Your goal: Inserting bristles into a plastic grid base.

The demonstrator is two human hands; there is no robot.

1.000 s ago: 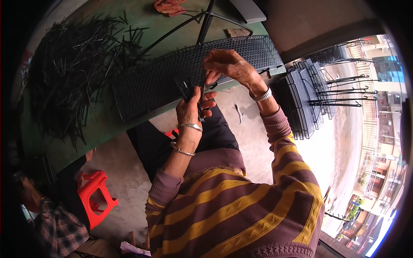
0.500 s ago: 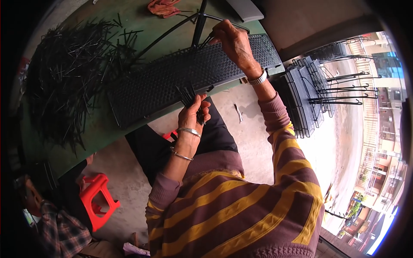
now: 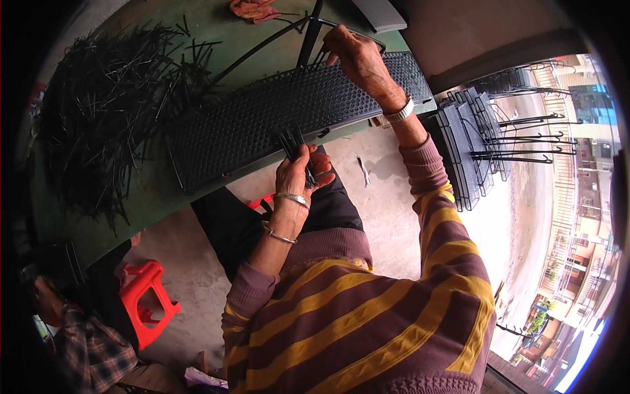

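Note:
A long black mesh rack point(image 3: 243, 125) lies along the near edge of the green table point(image 3: 105, 236), with a black metal frame point(image 3: 262, 44) at its far side. Below the rack's near edge, my left hand point(image 3: 298, 172) is closed round a bundle of thin black strips point(image 3: 293, 146), their ends pointing up over the mesh. My right hand point(image 3: 359, 64) is at the rack's far side by the frame, its fingers bent down and pinched together. A thin dark piece shows by those fingertips, but what they grip is too small to make out.
A big heap of black strips point(image 3: 105, 111) covers the table's left. An orange cloth point(image 3: 254, 10) lies at the back. Stacked mesh racks with hooked rods point(image 3: 472, 141) stand at right. A red stool point(image 3: 149, 305) and a person in a plaid sleeve point(image 3: 98, 354) are at lower left.
My left hand has shifted slightly right and its fingers have loosened a little round the strips. My right hand stays at the rack's far side, its wrist slightly farther right.

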